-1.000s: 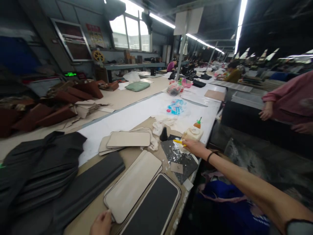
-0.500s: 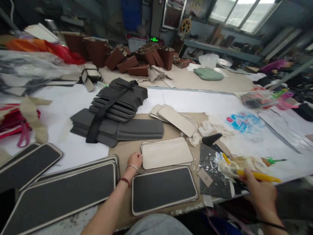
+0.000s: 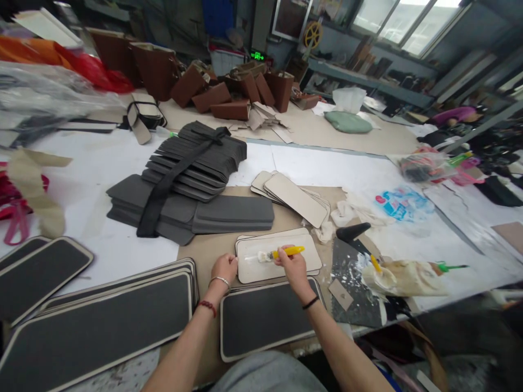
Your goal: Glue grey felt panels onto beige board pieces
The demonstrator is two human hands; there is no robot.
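My right hand (image 3: 294, 268) is closed around a yellow-handled brush (image 3: 292, 251). White paste coats the bristles, which rest on the top beige panel (image 3: 300, 242) of a small stack and leave a wet streak there. At the stack's left edge, my left hand (image 3: 224, 269) pinches the panel's rim with closed fingers. Just in front of that stack lies a pile of black panels with beige borders (image 3: 265, 316). To the right, a paste-smeared container (image 3: 379, 277) lies on its side, with another yellow handle (image 3: 376, 264) at its mouth.
Grey folded pieces bound by a black strap (image 3: 180, 174) sit behind my left hand. Loose beige panels (image 3: 296, 198) fan out behind the stack. Larger black panels (image 3: 110, 321) lie at left. A paste-spattered dark board (image 3: 347, 267) is at right. Brown boxes (image 3: 218, 98) stand farther back.
My right hand has brought the brush left from the paste container onto the top beige panel. My left hand has stayed at the panel's left edge.
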